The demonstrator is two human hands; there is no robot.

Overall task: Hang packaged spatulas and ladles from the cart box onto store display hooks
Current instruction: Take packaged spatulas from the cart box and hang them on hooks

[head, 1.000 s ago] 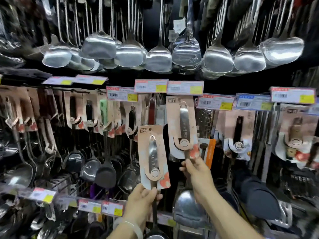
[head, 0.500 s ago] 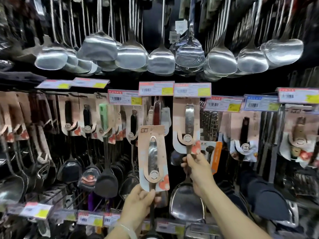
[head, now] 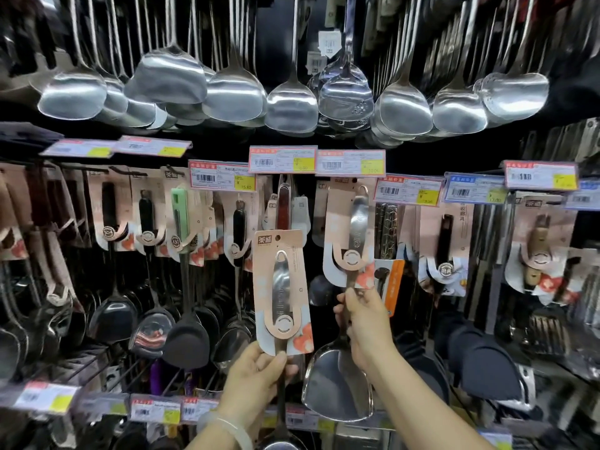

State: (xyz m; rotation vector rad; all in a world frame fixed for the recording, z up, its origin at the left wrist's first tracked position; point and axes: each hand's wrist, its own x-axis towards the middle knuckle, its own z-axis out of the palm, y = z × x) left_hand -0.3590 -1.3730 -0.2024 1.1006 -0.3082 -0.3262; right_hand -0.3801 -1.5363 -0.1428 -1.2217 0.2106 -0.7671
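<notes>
Fingers of my right hand (head: 363,323) pinch the carded spatula (head: 349,254) handle below its card, steadying it at its hook, while my left hand (head: 256,375) grips the next carded utensil (head: 281,293) upright, ready.

Two hands (head: 256,378) (head: 367,323), two held carded spatulas (head: 281,290) (head: 349,235), one pale bracelet (head: 227,428)

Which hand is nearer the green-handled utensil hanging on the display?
Left. The left hand sits below and right of the green-handled utensil; the right hand is farther right.
</notes>
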